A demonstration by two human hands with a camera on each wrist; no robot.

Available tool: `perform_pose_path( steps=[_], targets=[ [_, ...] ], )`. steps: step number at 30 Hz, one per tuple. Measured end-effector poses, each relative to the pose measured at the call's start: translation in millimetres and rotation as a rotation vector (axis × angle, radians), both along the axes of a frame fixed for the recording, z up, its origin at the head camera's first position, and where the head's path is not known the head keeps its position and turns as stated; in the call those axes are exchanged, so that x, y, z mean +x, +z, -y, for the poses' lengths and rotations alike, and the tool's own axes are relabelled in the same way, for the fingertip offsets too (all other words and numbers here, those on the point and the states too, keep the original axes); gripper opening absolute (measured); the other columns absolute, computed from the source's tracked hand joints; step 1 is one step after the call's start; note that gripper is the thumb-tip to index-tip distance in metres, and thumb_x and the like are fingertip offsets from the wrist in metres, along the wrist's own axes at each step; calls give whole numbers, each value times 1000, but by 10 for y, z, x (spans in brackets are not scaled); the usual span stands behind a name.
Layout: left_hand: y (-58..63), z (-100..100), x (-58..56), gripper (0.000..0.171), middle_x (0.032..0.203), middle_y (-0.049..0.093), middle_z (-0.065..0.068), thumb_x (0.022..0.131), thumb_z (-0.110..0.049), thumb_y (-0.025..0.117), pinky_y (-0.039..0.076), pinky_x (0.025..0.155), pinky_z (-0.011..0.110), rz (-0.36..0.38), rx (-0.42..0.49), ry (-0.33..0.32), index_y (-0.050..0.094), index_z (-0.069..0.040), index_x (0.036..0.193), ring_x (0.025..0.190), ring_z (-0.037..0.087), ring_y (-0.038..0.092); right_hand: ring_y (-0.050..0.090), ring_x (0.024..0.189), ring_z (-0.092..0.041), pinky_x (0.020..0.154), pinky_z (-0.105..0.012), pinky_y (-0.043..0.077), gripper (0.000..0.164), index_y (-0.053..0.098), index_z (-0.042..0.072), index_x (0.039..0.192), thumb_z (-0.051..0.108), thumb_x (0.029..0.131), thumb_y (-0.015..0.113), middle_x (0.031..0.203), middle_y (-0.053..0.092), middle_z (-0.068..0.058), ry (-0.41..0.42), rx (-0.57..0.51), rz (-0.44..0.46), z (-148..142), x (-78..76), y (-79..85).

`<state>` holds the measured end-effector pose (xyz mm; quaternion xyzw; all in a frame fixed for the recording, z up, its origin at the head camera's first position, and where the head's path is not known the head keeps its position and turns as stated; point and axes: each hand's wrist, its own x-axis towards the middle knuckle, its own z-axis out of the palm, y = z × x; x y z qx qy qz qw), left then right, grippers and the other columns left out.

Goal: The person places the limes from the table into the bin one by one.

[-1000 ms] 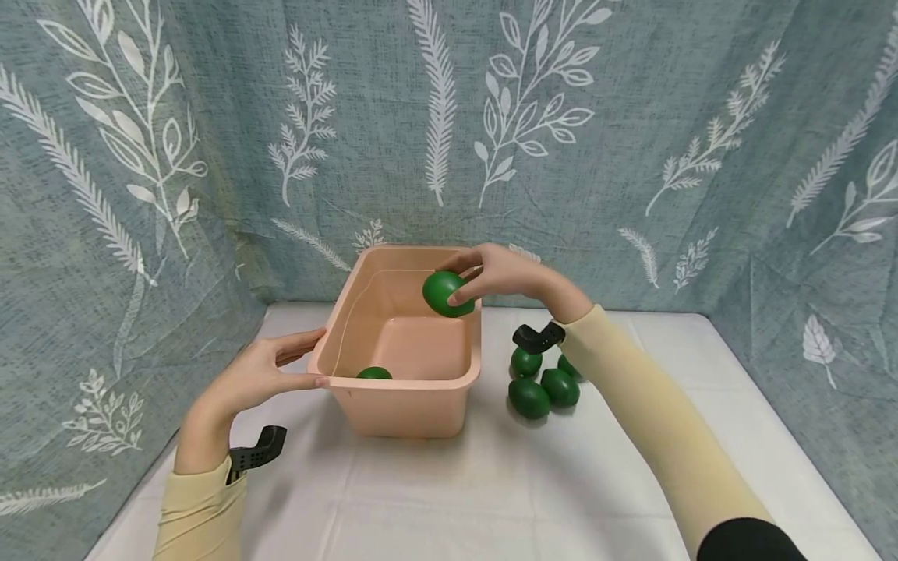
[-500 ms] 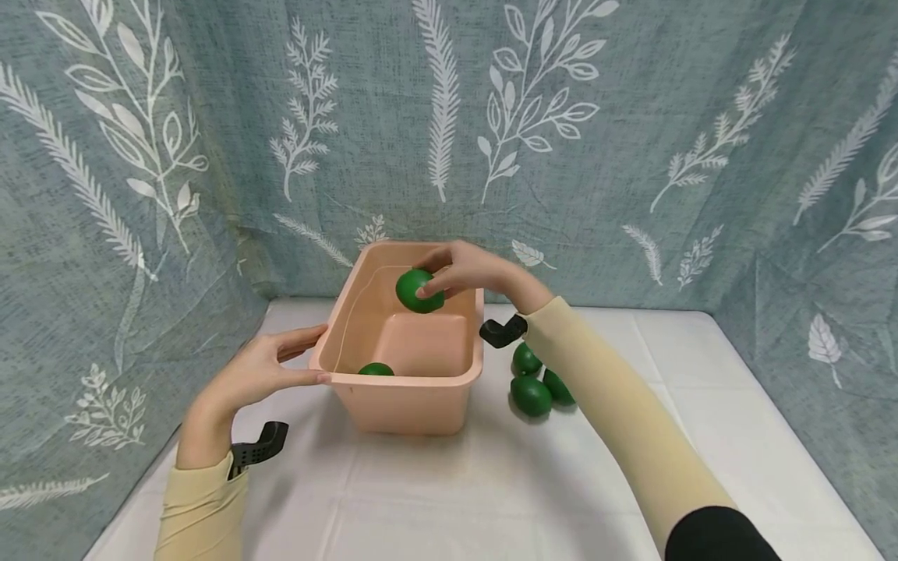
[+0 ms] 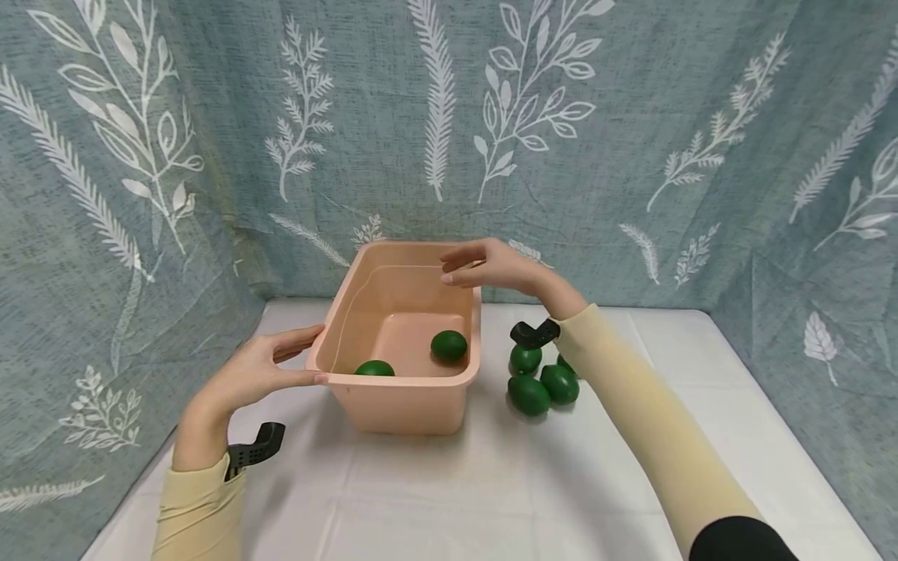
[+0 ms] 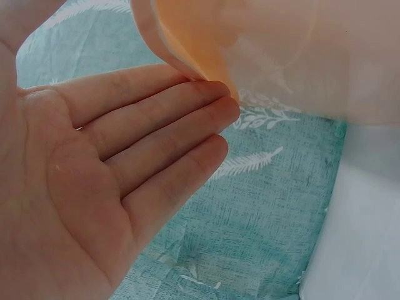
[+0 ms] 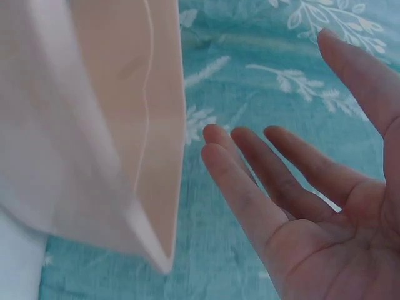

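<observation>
A peach-coloured plastic bin [image 3: 403, 405] stands on the white table in the head view. My left hand [image 3: 245, 375] touches its left rim with straight fingers, the thumb at the near left corner; the left wrist view shows these fingers [image 4: 169, 125] flat at the rim. My right hand [image 3: 494, 269] is over the bin's far right rim, holding nothing, its fingers [image 5: 247, 187] spread and slightly bent. Inside lie a smooth dark-green fruit [image 3: 449, 346], like a lime or avocado, and a second green fruit [image 3: 375, 368], partly hidden by the front wall.
Several more green fruits [image 3: 529, 396] lie together on the table right of the bin, partly behind my right wrist's black camera mount [image 3: 535, 335]. A blue-green curtain with white leaf patterns [image 3: 393, 156] hangs behind and at both sides. White cloth [image 3: 435, 499] covers the table.
My right hand carried a green fruit left over the bin and let it go; the fruit now lies on the bin's floor. The hand has moved back right. My left hand stays at the rim.
</observation>
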<state>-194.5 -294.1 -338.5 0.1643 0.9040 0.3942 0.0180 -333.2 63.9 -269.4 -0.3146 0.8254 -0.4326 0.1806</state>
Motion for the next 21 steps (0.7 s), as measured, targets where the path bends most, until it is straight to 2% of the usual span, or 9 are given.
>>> perform_pose_path(
  steps=[4, 8, 13, 21],
  targets=[
    [10, -8, 4, 73, 144, 47, 9, 81, -36, 76, 37, 106, 55, -8, -3, -6, 45, -13, 143, 134, 38, 39, 56, 119, -15, 97, -37, 50, 52, 55, 22, 134, 39, 86, 68, 132, 59, -2, -27, 38, -51, -176, 12, -31],
    [7, -8, 17, 73, 145, 46, 9, 81, -35, 75, 37, 106, 56, -3, 0, -8, 44, -12, 143, 135, 38, 39, 51, 125, -21, 99, -40, 49, 54, 53, 21, 136, 38, 87, 68, 133, 58, -3, -29, 38, -62, -334, 24, -100],
    [1, -8, 20, 73, 145, 46, 8, 82, -35, 75, 37, 106, 54, -3, -2, -7, 44, -12, 143, 135, 38, 39, 50, 127, -27, 101, -44, 47, 57, 51, 15, 137, 34, 87, 69, 134, 56, -8, -54, 9, -29, -545, 22, -221],
    [8, -23, 5, 72, 145, 45, 8, 82, -34, 75, 37, 106, 55, -1, 4, -11, 44, -12, 143, 135, 39, 38, 50, 126, -27, 101, -44, 47, 61, 49, 17, 138, 40, 85, 71, 137, 53, -7, -131, 29, 20, -925, 22, -459]
  ],
)
